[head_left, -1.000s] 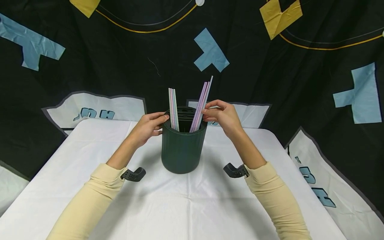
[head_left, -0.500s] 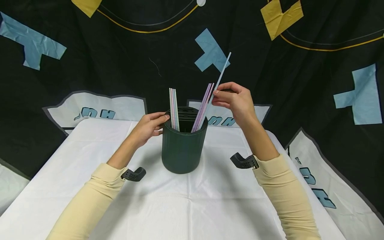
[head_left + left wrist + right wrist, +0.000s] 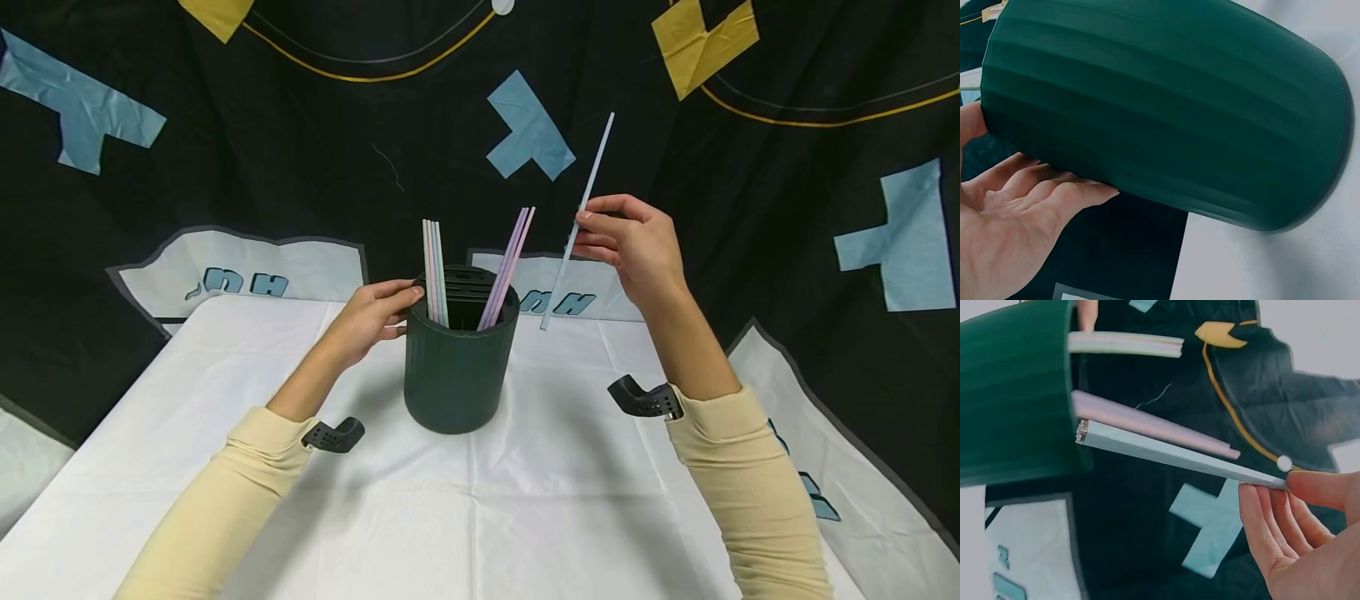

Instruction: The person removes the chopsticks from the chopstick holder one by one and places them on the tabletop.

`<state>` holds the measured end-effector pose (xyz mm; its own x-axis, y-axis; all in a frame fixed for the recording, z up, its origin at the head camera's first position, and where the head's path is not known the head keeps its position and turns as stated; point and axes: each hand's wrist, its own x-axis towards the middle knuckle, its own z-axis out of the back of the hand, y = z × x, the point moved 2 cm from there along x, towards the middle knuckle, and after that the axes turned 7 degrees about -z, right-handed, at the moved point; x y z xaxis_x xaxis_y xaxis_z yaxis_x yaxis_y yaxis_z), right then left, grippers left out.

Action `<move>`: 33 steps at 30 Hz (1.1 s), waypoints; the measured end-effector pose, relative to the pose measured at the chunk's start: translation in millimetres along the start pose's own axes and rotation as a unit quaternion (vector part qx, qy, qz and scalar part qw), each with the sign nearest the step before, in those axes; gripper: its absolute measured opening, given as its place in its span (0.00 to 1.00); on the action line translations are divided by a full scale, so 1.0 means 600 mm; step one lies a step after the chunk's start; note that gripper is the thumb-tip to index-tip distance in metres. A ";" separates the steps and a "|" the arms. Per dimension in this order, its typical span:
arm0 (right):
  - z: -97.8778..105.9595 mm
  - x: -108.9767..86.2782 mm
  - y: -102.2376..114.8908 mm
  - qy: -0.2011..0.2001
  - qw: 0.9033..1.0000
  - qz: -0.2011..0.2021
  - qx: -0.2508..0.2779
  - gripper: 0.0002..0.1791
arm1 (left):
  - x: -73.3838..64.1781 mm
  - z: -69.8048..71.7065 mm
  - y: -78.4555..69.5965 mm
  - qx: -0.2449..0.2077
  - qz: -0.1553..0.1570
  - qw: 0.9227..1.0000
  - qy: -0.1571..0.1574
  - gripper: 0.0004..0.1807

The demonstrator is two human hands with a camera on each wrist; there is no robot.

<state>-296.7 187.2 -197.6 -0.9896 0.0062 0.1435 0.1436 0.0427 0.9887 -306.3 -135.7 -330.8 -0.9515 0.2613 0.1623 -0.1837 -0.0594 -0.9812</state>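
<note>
High up, a blue stick (image 3: pixel 595 167)
Right hand (image 3: pixel 633 242) pinches it; left hand (image 3: pixel 369 318), spread, touches the green pot (image 3: pixel 456 383).

Shows a black backdrop (image 3: pixel 420 150) bearing pale-blue patches (image 3: pixel 536 121), yellow patches (image 3: pixel 697 58) and curved yellow lines (image 3: pixel 367 80), carries dark-edged white panels (image 3: pixel 318 268) with blue lettering (image 3: pixel 268 286) low down, and includes a creased white cloth-covered table (image 3: pixel 420 517) in front, with soft grey shadows (image 3: pixel 600 462) across it.
</note>
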 end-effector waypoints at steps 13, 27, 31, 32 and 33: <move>0.075 0.012 -0.089 -0.028 0.992 -0.091 -0.088 0.16 | 0.000 0.000 0.001 -0.007 0.002 1.000 -0.002 0.29; 0.181 0.019 -0.199 -0.038 0.960 -0.200 -0.193 0.23 | 0.000 0.000 0.001 -0.009 0.002 1.000 -0.001 0.28; 0.210 0.019 -0.232 -0.034 0.954 -0.221 -0.201 0.23 | 0.001 0.000 0.001 -0.010 0.001 1.000 0.000 0.29; 0.217 0.019 -0.240 -0.032 0.953 -0.225 -0.202 0.24 | 0.001 0.000 0.001 -0.011 0.001 1.000 -0.001 0.28; 0.224 0.019 -0.248 -0.031 0.952 -0.228 -0.203 0.24 | 0.001 0.000 0.001 -0.011 0.001 1.000 -0.002 0.28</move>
<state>-329.2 315.5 -349.0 -0.9451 0.1391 -0.2958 -0.3259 -0.3349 0.8841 -306.9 -135.5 -331.1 -0.9525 0.2583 0.1610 -0.1768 -0.0391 -0.9835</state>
